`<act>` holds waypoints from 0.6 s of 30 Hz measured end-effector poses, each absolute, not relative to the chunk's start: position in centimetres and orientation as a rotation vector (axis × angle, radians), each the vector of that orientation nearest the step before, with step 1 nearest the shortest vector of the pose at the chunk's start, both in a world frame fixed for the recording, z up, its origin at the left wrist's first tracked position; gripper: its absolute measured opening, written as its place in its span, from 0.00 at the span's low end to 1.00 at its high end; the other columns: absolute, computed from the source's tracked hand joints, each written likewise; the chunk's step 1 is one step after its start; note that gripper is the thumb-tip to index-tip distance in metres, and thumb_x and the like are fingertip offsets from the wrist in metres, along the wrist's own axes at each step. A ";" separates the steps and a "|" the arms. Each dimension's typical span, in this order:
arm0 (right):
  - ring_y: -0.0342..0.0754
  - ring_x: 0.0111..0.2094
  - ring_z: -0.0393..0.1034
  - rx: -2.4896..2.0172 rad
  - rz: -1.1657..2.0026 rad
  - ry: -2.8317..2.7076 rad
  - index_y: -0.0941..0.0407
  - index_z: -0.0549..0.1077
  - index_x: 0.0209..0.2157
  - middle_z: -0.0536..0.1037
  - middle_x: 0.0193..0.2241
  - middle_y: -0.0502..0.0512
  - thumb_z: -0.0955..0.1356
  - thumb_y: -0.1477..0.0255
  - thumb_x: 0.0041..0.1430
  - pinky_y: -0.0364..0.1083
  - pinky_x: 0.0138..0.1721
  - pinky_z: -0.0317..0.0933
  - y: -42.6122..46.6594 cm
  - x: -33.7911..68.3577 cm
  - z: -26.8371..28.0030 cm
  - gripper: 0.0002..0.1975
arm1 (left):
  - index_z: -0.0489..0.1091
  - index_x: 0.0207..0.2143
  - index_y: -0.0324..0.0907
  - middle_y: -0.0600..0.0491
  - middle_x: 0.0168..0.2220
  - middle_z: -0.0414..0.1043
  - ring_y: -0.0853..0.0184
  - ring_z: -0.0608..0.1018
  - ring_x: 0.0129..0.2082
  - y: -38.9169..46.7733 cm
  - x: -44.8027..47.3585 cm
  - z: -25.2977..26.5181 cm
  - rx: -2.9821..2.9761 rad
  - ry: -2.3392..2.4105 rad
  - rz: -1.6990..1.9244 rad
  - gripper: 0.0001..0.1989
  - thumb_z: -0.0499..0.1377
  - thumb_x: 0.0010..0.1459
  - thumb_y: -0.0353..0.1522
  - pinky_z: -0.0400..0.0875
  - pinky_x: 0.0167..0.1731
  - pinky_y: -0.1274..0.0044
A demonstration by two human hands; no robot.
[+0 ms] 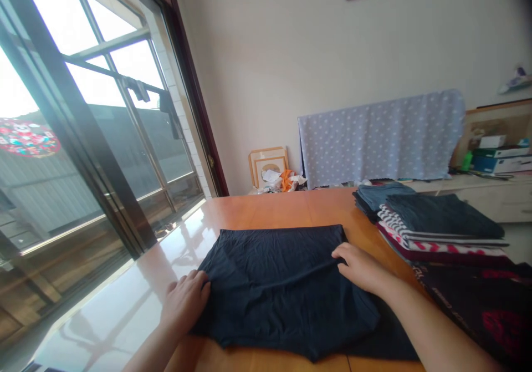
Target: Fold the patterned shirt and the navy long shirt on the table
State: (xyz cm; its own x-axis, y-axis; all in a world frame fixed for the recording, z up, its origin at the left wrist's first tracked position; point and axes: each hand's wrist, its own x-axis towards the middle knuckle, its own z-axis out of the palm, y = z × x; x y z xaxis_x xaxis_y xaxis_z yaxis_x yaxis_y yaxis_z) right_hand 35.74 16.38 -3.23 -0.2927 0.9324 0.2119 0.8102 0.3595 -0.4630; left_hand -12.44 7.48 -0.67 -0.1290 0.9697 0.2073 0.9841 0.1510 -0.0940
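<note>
A dark navy garment (286, 289) lies spread on the wooden table in front of me, its straight edge at the far side and light wrinkles across its middle. At its left side, my left hand (186, 301) rests palm down, with curled fingers closed on the cloth's edge. My right hand (361, 268) pinches the right side near the far corner, thumb and fingers together. Part of the dark cloth extends beneath my right forearm toward the near right. The fingertips of both hands are partly hidden.
To the right stands a stack of folded clothes (444, 222), with a dark garment with red print (477, 300) nearer me. The wooden table (266, 208) reflects window light at left. Beyond it are a polka-dot cloth cover (378, 139), picture frames (268, 164) and a large window (116, 111).
</note>
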 end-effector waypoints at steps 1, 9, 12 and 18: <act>0.52 0.48 0.72 -1.524 0.352 -2.184 0.53 0.78 0.43 0.78 0.46 0.56 0.66 0.79 0.51 0.47 0.52 0.62 16.4 35.8 -3.2 0.17 | 0.72 0.38 0.47 0.47 0.44 0.76 0.56 0.75 0.46 7.3 -12.6 -0.7 -1.882 -2.231 -0.068 0.13 0.49 0.65 0.40 0.60 0.46 0.66; 0.49 0.35 0.71 -1.488 0.362 -2.246 0.52 0.73 0.28 0.76 0.31 0.51 0.65 0.75 0.52 0.45 0.36 0.57 15.4 34.6 -2.1 0.07 | 0.73 0.39 0.47 0.48 0.43 0.76 0.57 0.75 0.48 9.4 -12.6 -0.4 -1.944 -2.272 -0.384 0.11 0.52 0.63 0.39 0.61 0.47 0.68; 0.48 0.30 0.71 -1.532 0.418 -2.263 0.53 0.71 0.25 0.76 0.28 0.50 0.64 0.75 0.53 0.44 0.32 0.53 15.4 34.5 -2.5 0.06 | 0.74 0.37 0.46 0.48 0.41 0.77 0.58 0.76 0.46 12.6 -13.0 -0.2 -1.922 -2.400 -0.606 0.09 0.55 0.61 0.36 0.64 0.45 0.71; 0.49 0.28 0.71 -1.566 0.414 -2.231 0.51 0.72 0.27 0.78 0.26 0.50 0.63 0.71 0.58 0.45 0.31 0.52 16.2 34.9 -3.4 0.08 | 0.74 0.28 0.42 0.47 0.31 0.79 0.59 0.80 0.36 19.2 -14.2 -0.2 -1.750 -2.618 -0.778 0.09 0.56 0.59 0.32 0.68 0.33 0.74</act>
State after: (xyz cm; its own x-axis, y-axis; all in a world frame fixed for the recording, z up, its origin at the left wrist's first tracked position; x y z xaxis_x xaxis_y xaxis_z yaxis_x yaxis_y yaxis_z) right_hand 34.87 16.17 -3.36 -0.3050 0.9421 0.1392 0.8292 0.3346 -0.4476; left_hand -14.23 19.21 -0.20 -0.4144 0.8930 0.1758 0.8442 0.3049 0.4409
